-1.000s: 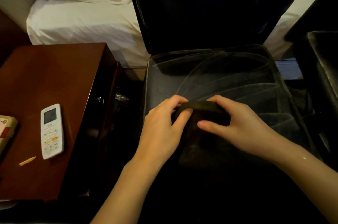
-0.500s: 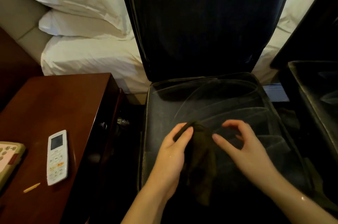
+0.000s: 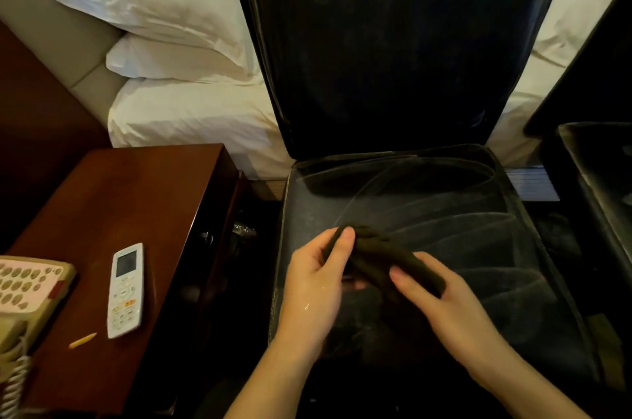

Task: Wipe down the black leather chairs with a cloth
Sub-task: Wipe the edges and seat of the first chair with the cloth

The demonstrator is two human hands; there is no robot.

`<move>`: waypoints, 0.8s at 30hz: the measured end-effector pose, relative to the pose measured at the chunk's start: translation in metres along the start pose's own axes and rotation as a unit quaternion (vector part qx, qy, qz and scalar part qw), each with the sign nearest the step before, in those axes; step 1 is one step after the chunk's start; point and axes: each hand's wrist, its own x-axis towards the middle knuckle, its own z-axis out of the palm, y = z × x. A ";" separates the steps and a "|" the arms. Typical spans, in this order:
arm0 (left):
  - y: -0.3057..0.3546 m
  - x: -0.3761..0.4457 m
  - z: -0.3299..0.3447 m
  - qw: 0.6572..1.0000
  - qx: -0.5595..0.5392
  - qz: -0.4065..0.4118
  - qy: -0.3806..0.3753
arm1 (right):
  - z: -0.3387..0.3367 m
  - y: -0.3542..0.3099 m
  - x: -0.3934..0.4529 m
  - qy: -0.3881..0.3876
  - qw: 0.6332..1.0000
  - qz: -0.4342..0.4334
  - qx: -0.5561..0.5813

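Note:
A black leather chair (image 3: 427, 186) stands in front of me, its seat streaked with wipe marks and its tall backrest upright. Over the seat's front half I hold a dark brown cloth (image 3: 386, 256), bunched into a thick fold. My left hand (image 3: 316, 285) pinches the cloth's left end between thumb and fingers. My right hand (image 3: 441, 299) grips the cloth's right end, fingers curled under it. A loose part of the cloth hangs down between my hands, hard to make out against the dark seat.
A wooden nightstand (image 3: 136, 192) at the left carries a white remote (image 3: 125, 288), a beige telephone (image 3: 29, 285) and a small yellow stick (image 3: 82, 340). Behind lies a bed with white pillows (image 3: 164, 14). A second black chair (image 3: 602, 186) stands at the right edge.
The view tilted up, showing more backrest and bed. My right hand, apart from the cloth half a second ago, now grips its right end; both hands hold it bunched above the seat.

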 end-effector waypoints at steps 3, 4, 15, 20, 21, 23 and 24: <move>-0.003 0.005 -0.008 1.000 -0.005 -0.020 0.022 | -0.006 -0.005 0.002 -0.037 0.999 -0.003 -0.038; -0.005 0.007 -0.010 0.999 -0.012 -0.030 0.019 | -0.006 -0.004 0.003 -0.043 0.998 -0.004 -0.050; -0.041 0.093 -0.044 0.997 -0.031 -0.013 0.067 | 0.011 -0.005 0.083 -0.099 0.986 -0.018 -0.134; -0.037 0.158 -0.051 0.998 -0.027 0.012 0.050 | 0.014 0.001 0.147 -0.066 0.978 -0.004 -0.196; -0.038 0.170 -0.053 0.998 -0.022 0.020 0.048 | 0.013 0.002 0.159 -0.060 0.979 -0.010 -0.197; -0.042 0.189 -0.060 0.998 -0.008 0.041 0.054 | 0.011 -0.002 0.181 -0.050 0.981 -0.029 -0.188; -0.044 0.196 -0.065 0.997 0.008 0.051 0.064 | 0.009 -0.005 0.191 -0.045 0.982 -0.045 -0.178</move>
